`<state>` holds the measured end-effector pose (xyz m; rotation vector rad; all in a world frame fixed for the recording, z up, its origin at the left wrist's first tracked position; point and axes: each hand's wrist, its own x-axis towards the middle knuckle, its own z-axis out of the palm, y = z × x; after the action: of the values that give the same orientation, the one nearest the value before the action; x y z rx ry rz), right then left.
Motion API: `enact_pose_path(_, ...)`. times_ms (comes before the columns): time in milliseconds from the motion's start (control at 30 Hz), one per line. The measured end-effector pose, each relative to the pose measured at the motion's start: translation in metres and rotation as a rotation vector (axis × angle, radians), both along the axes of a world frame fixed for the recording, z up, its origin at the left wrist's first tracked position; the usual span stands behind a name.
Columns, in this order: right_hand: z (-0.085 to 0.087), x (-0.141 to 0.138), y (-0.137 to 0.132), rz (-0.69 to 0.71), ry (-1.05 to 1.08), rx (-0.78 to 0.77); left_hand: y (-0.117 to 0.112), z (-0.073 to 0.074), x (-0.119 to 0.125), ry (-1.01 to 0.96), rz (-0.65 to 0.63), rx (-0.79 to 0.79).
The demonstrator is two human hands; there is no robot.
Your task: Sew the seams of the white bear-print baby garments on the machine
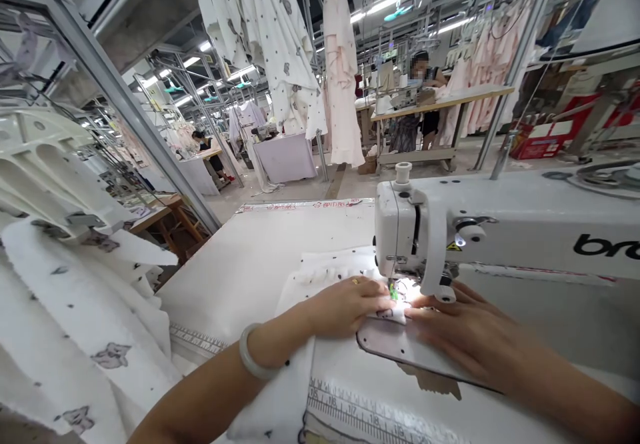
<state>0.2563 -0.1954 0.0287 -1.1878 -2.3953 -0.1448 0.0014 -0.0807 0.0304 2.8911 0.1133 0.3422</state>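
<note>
A white sewing machine [500,227] stands on a white table [250,264]. A piece of white dotted fabric [320,277] lies under its needle. My left hand [350,307] lies flat on the fabric just left of the needle, fingers stretched toward it; a ring and a pale bangle are on that arm. My right hand [465,334] rests flat on the metal needle plate [395,344], its fingertips pressing the fabric's small edge by the presser foot. Both hands press the cloth rather than grip it.
A heap of white printed fabric [75,337] hangs at the left under a white rack. Ruler markings run along the table's near edge [360,414]. Garments hang overhead [280,51]. Other people sit at sewing stations far behind [423,97].
</note>
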Motion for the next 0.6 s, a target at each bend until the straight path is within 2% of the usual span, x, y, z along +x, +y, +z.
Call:
enact_pose_path(133,0.0021,-0.0049,-0.0066,0.036,-0.018,-0.206,-0.0072,0.0016,-0.0026,-0.056,0.037,-0.02)
enact_pose_path(267,0.0013,-0.0055,-0.0103,0.037,0.018,-0.284,-0.0091,0.0024,-0.0038,-0.092,0.01,-0.056)
enact_pose_path(367,-0.0001,-0.0033,-0.0088,0.02,0.025,-0.252,-0.0089,0.0036,-0.0026,-0.061,-0.041,-0.044)
enact_pose_path(533,-0.0007,-0.0028,-0.0054,0.048,0.028,-0.05,-0.0107,0.0053,-0.0023,0.023,-0.099,0.084)
enact_pose_path(600,0.0028,-0.0064,-0.007,0.069,0.016,-0.07,-0.0111,0.0031,-0.0041,0.017,-0.114,0.092)
